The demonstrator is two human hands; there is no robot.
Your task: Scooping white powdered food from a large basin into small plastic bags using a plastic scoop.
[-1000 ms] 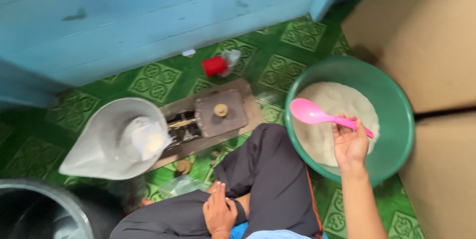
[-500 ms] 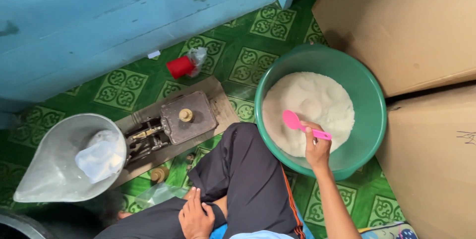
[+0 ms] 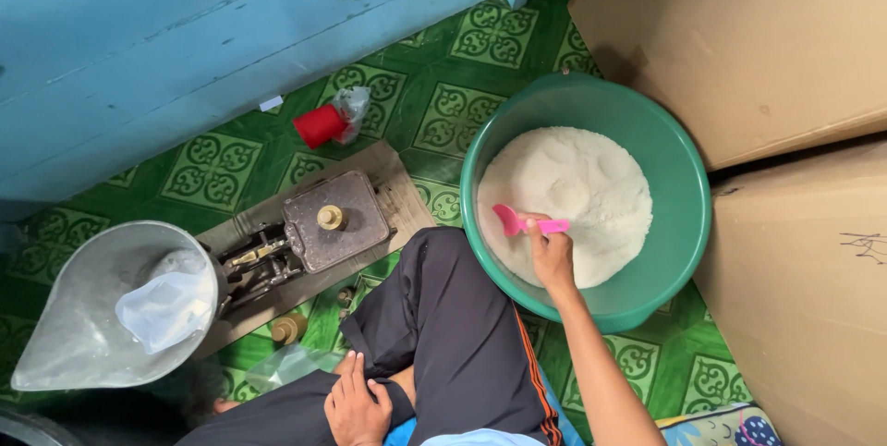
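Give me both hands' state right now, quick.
Left hand: open, holding nothing, resting flat on the leg.
Right hand: closed on the pink scoop, in the white powder.

The pink scoop's [image 3: 517, 221] bowl is partly buried in the white grains [image 3: 582, 178]; its handle end is covered by the right hand [image 3: 552, 256]. The cardboard boxes [image 3: 767, 39] are cut by the picture's edges

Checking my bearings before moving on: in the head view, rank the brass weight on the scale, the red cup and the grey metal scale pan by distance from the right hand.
From the right hand:
1. Brass weight, on the scale platform, left of it.
2. Red cup, by the blue wall, upper left.
3. Grey metal scale pan, far left.
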